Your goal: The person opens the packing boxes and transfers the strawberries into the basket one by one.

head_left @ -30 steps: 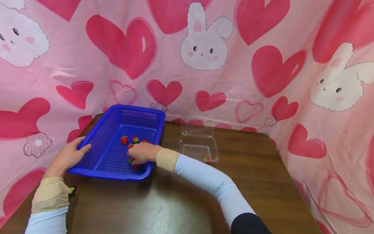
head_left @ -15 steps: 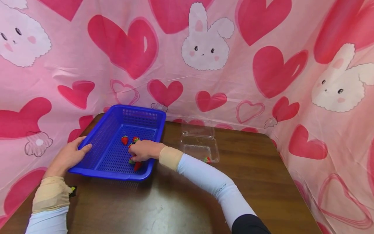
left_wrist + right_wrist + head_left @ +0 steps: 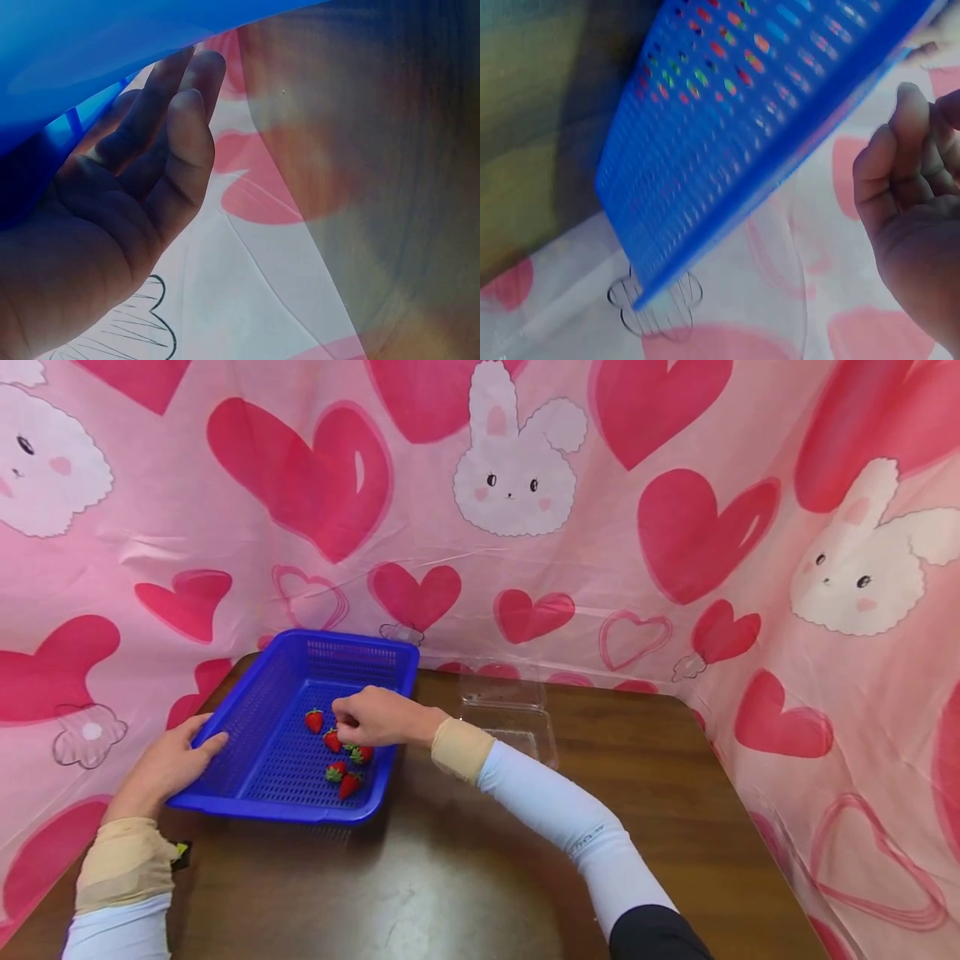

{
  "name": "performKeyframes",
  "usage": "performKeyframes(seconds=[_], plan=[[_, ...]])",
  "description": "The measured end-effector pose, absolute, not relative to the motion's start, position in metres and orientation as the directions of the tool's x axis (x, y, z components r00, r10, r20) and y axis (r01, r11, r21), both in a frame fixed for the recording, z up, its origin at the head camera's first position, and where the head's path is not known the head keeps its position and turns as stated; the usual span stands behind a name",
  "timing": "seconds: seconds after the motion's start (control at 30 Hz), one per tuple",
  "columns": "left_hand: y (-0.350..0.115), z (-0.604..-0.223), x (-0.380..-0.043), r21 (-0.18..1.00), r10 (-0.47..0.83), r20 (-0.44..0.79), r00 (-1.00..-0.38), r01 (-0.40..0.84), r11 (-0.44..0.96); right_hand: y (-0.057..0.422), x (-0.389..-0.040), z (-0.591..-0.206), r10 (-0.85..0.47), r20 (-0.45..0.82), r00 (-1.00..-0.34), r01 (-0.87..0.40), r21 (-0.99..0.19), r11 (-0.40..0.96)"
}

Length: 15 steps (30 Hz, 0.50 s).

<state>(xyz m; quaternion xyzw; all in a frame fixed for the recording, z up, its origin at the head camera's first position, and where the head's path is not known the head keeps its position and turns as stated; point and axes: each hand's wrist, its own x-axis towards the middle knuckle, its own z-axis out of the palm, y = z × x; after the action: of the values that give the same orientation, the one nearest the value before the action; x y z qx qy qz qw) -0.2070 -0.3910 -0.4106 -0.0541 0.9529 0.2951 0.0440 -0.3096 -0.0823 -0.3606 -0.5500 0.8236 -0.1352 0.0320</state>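
A blue plastic basket (image 3: 258, 807) with slotted walls stands tilted at the table's left. Several red strawberries (image 3: 349, 786) with green leaves lie in it, toward its right side. My left hand (image 3: 168, 764) holds the basket's left rim, thumb over the top; in the left wrist view its fingers (image 3: 191, 139) lie below the blue rim. Over the basket's right side, above the strawberries, is my right hand (image 3: 386, 717) with bent fingers. Whether anything is between its fingertips is hidden. The right wrist view shows that hand (image 3: 922, 225) beside the basket's rim (image 3: 795, 161).
A clear plastic clamshell box (image 3: 551, 739) lies with its lid raised to the right of the basket, partly behind my right forearm. Under everything is a brown wooden table (image 3: 637, 777). A pink curtain (image 3: 427, 527) with hearts and rabbits surrounds the table's back and sides.
My right hand has risen from among the strawberries and shifted slightly right, uncovering several of them. My right forearm now covers the strawberry seen in the clear box. My left hand stays on the rim.
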Motion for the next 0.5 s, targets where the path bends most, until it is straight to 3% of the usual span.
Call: performKeyframes(seconds=[0.3, 0.5], plan=[[-0.394, -0.41, -0.205, 0.553, -0.075, -0.098, -0.992, -0.117, 0.825, -0.051, -0.311, -0.334, -0.888, 0.22, -0.403, -0.901, -0.267, 0.343], [-0.391, -0.411, -0.206, 0.542, -0.075, -0.073, -0.994, -0.103, 0.834, -0.019, -0.319, -0.329, -0.84, 0.255, -0.478, -0.868, -0.286, 0.407]])
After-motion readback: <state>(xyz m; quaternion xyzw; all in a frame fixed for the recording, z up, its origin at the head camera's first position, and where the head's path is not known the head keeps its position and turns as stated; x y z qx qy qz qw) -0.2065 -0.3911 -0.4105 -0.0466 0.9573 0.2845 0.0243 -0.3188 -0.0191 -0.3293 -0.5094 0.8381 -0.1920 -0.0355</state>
